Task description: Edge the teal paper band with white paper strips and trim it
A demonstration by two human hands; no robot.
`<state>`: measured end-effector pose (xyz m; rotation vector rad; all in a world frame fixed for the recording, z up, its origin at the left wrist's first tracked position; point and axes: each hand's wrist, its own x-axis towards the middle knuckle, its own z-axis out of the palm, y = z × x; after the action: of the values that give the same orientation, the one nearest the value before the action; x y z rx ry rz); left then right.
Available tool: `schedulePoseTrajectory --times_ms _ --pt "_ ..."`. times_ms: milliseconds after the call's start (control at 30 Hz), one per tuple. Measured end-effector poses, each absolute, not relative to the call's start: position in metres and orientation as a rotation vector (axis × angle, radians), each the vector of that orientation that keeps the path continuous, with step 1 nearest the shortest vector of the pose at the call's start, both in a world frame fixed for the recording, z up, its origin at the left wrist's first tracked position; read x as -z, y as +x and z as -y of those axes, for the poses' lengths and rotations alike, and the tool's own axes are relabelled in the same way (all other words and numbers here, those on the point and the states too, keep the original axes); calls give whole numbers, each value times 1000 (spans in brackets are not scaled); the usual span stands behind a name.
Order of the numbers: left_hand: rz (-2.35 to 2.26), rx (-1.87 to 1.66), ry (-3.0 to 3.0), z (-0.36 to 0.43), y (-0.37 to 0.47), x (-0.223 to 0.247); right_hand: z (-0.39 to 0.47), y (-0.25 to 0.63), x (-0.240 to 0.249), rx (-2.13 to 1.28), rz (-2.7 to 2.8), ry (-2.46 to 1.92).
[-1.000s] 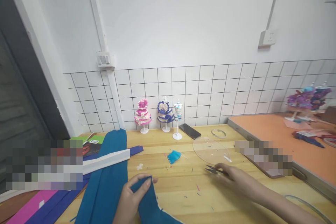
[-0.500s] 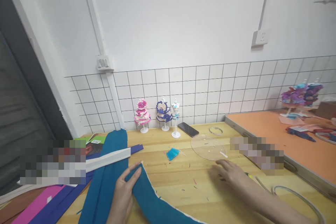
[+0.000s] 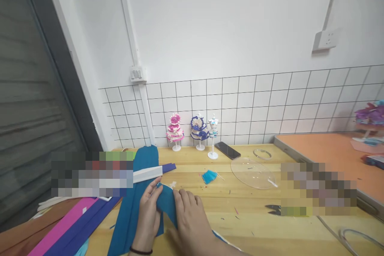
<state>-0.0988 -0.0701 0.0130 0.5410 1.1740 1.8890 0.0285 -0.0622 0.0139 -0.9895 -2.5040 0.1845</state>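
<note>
A teal crepe paper strip is held up over the wooden table. My left hand, with a dark band at the wrist, pinches its upper left end between thumb and fingers. Beside it my right hand grips the strip's right side, fingers together on top and thumb hidden. The strip bends downward between both hands, and its pale edge shows again below my right forearm. Left of my hands lies a larger folded teal crepe paper length, crossed by a white folded strip.
Purple and pink strips lie at left. Toward the wall stand several decorated miniature dress stands and a phone. A small blue pleated piece, a clear disc, dark-bladed cutters and paper scraps lie ahead and right.
My right hand has moved left from near the clear disc onto the teal strip. The view has turned left, and the cutters it partly covered now show.
</note>
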Motion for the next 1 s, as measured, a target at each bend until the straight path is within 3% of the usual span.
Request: schedulePoseTrajectory --times_ms 367,533,700,1000 --pt "-1236 -1904 561 71 -102 -14 21 52 -30 -1178 2288 -924" --pt "-982 -1678 747 73 -93 -18 9 78 -41 -1709 2130 -697" --pt "-951 -1591 841 76 -84 -18 9 82 -41 -1960 2000 -595" --pt "-923 -1841 584 71 -101 -15 18 85 -13 -2084 2016 -666"
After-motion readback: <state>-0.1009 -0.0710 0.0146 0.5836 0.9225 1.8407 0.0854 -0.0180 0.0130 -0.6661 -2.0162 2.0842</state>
